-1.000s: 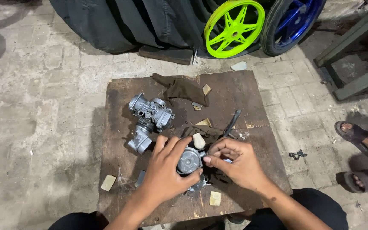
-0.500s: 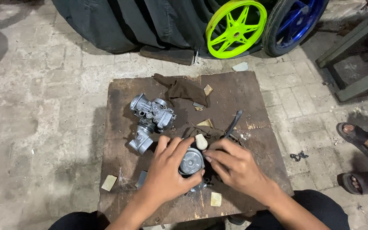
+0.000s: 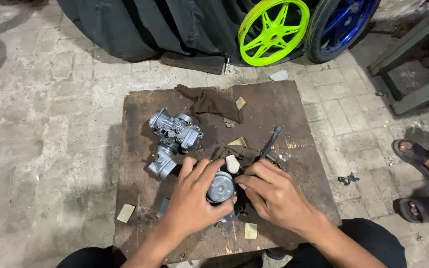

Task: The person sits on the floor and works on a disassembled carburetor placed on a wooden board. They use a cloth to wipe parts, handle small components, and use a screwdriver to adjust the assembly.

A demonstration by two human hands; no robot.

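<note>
Brown and worn, the wooden board [image 3: 294,106] lay flat on the paved floor and carried everything. A dark rag [image 3: 213,102] sat crumpled near its far edge. A silver carburettor body [image 3: 174,135] lay toward the left edge, apart from the hands. Near the front edge, the left hand [image 3: 192,203] was wrapped around a round metal part [image 3: 221,187], while the right hand [image 3: 276,196] pressed its fingertips against that part's right side.
</note>
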